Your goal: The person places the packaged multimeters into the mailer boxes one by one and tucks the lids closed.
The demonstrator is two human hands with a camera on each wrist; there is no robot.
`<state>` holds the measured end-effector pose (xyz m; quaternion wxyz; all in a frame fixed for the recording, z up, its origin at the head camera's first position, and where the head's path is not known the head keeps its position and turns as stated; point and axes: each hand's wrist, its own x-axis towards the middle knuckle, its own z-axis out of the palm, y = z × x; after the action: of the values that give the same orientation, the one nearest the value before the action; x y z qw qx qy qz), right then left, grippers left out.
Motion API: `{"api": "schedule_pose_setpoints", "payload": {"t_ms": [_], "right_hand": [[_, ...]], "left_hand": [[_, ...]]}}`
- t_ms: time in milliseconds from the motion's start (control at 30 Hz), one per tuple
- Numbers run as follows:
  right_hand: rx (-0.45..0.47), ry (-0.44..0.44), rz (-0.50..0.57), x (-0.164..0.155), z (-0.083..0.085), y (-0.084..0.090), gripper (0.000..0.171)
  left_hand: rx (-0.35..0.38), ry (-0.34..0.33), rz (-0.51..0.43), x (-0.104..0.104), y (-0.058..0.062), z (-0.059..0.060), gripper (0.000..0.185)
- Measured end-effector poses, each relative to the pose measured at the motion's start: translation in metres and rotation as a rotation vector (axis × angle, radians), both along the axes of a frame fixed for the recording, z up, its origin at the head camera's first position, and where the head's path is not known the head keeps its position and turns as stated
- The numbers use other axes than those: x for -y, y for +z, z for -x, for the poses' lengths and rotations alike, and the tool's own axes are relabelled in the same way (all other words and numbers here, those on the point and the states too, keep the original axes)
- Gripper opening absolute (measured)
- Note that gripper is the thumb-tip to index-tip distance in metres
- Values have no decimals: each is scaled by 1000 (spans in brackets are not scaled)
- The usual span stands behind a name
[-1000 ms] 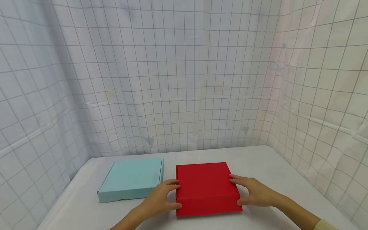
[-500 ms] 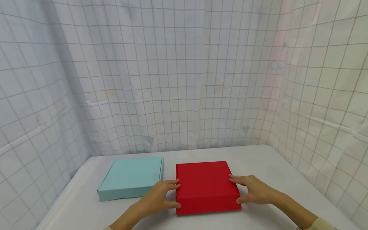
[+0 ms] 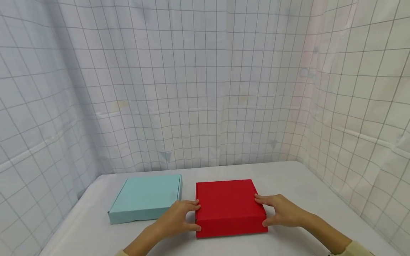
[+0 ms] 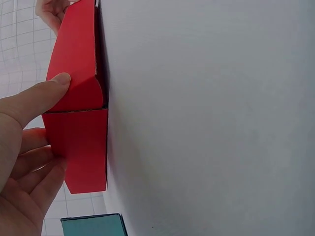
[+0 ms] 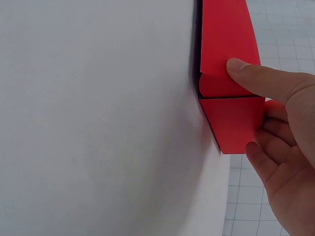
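Observation:
A flat red cardboard box (image 3: 229,199) lies on the table with its lid down and its front flap (image 3: 232,227) over the front side. My left hand (image 3: 177,218) holds the box's left front corner, thumb on the front flap and fingers along the left side. At the right front corner, my right hand (image 3: 283,212) holds the box the same way, its thumb (image 5: 237,65) on the flap. In both wrist views a narrow dark gap shows along the flap's lower edge. What is inside the box is hidden.
A closed light blue cardboard box (image 3: 147,195) lies to the left of the red one, close to my left hand. White cloth covers the table (image 3: 298,181). Grid-patterned curtains (image 3: 205,85) hang behind it and on both sides.
The red box's front flap has moved slightly inward toward the box front. Both hands keep their places at its front corners, and the light blue box stays put.

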<state>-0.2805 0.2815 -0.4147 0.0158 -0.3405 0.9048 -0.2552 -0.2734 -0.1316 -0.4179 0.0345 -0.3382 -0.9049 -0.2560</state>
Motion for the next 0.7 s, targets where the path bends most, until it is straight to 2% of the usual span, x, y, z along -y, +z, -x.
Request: {"api": "schedule_pose_setpoints", "payload": {"t_ms": [400,700], "right_hand": [[-15,-25,1,4,1,1,75],[-27,-33,-9,6,1,1,75]], "left_hand": [[-29,2,-1,-2,0,2,65],[-63,15,19,-4,1,-2,65]]}}
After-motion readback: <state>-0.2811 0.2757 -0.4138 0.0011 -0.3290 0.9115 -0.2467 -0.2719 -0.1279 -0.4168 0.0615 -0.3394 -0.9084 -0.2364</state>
